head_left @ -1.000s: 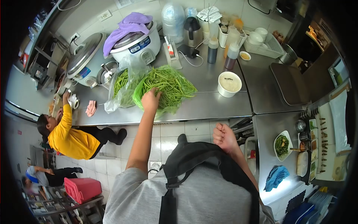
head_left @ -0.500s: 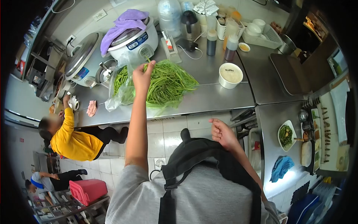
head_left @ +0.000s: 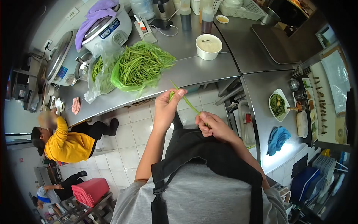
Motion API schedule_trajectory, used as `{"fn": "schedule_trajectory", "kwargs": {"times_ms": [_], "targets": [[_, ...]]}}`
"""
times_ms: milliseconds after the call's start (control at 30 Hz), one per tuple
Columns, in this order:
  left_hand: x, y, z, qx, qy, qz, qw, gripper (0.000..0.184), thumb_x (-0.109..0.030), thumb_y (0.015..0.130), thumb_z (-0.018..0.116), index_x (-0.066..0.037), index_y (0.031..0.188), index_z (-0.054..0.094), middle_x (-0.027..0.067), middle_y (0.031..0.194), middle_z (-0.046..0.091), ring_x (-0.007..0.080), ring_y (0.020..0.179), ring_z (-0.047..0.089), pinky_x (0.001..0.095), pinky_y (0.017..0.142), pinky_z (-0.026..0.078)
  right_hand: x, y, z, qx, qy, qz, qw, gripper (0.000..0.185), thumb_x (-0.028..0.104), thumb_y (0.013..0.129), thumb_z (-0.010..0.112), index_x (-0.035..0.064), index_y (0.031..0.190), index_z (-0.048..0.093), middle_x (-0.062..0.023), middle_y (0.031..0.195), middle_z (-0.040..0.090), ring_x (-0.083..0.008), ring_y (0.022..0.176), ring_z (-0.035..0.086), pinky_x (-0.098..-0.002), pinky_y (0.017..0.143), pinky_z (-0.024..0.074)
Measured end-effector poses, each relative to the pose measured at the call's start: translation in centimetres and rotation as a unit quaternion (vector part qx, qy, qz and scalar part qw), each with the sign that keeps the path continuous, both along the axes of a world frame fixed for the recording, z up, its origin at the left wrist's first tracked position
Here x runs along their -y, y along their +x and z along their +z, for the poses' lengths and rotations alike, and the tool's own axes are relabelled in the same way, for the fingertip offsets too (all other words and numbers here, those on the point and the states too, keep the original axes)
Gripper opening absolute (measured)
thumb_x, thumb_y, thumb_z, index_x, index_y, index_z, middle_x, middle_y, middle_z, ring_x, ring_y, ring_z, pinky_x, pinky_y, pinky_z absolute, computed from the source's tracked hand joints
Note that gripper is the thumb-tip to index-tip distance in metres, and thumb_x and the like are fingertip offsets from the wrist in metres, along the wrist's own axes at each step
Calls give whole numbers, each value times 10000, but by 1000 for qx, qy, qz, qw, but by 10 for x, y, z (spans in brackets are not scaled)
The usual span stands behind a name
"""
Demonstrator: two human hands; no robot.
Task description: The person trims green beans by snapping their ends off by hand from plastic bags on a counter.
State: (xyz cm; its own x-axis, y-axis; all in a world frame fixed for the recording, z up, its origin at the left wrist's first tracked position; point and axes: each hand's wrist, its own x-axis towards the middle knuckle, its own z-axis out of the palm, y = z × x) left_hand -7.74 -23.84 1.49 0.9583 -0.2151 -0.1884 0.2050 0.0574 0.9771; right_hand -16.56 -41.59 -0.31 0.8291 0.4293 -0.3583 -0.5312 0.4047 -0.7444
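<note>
A long green bean [head_left: 191, 105] stretches between my two hands, in front of my apron and off the counter. My left hand [head_left: 167, 109] pinches it near its upper end, and a short green piece shows by the thumb. My right hand [head_left: 212, 126] is closed round the lower end, hiding the tip. Beyond my left hand, a heap of green beans [head_left: 140, 61] lies in an opened green plastic bag [head_left: 118, 77] on the steel counter. A clear plastic bag [head_left: 100, 83] with more beans leans against its left side.
A white tub [head_left: 208, 54] stands on the steel counter [head_left: 186, 71], with sauce bottles [head_left: 207, 20] behind it. Rice cookers [head_left: 108, 31] are at the left. A bowl of greens [head_left: 278, 105] and blue cloth [head_left: 278, 140] lie right. A person in yellow [head_left: 69, 143] works at the left.
My left hand has come back from the bean heap towards my body, bringing a bean. My right hand has moved inward and closed on the bean's other end. The view has shifted.
</note>
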Motion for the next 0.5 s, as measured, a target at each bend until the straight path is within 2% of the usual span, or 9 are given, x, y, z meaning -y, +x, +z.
{"fn": "schedule_trajectory", "kwargs": {"times_ms": [100, 167, 300, 400, 433, 500], "targets": [[-2, -9, 1, -11, -1, -10, 1000, 232, -246, 898, 639, -15, 885, 661, 28, 884, 686, 18, 673, 491, 188, 634, 397, 3, -4, 2, -29, 18, -18, 999, 294, 299, 1006, 397, 46, 903, 504, 51, 635, 321, -26, 522, 239, -189, 460, 223], [-1, -14, 2, 7, -17, -7, 1000, 237, -257, 905, 629, -22, 889, 659, 6, 840, 669, 3, 610, 432, 184, 563, 348, 3, -6, 1, -15, 4, 10, 1000, 277, 288, 1002, 409, 52, 891, 501, 54, 634, 318, -24, 521, 236, -187, 460, 223], [9, -24, -2, -10, -40, 23, 999, 265, -293, 939, 571, -47, 876, 648, -71, 639, 527, -4, 523, 312, 195, 468, 239, 1, -8, -8, 1, -10, -8, 1000, 239, 251, 990, 446, 56, 878, 526, 69, 625, 308, -17, 523, 230, -181, 461, 206], [22, -33, -13, -42, -40, 64, 996, 292, -312, 961, 525, -65, 845, 630, -103, 561, 374, 7, 501, 282, 205, 457, 212, 3, -12, -13, 71, -147, -45, 986, 203, 209, 967, 494, 35, 882, 555, 34, 615, 440, -35, 531, 371, -212, 475, 310], [29, -37, -21, -46, -40, 80, 995, 301, -317, 966, 512, -70, 833, 623, -110, 547, 324, 11, 495, 275, 208, 455, 205, 1, -13, -9, 131, -211, -47, 968, 194, 200, 959, 504, 28, 888, 559, 7, 638, 491, -62, 554, 428, -235, 501, 349], [38, -43, -38, -36, -15, 64, 997, 340, -344, 971, 487, -74, 792, 591, -87, 555, 347, 24, 488, 287, 212, 450, 225, -5, -16, 3, 247, -332, -53, 909, 178, 183, 945, 525, 15, 900, 566, -48, 684, 594, -115, 600, 542, -280, 554, 427]]}}
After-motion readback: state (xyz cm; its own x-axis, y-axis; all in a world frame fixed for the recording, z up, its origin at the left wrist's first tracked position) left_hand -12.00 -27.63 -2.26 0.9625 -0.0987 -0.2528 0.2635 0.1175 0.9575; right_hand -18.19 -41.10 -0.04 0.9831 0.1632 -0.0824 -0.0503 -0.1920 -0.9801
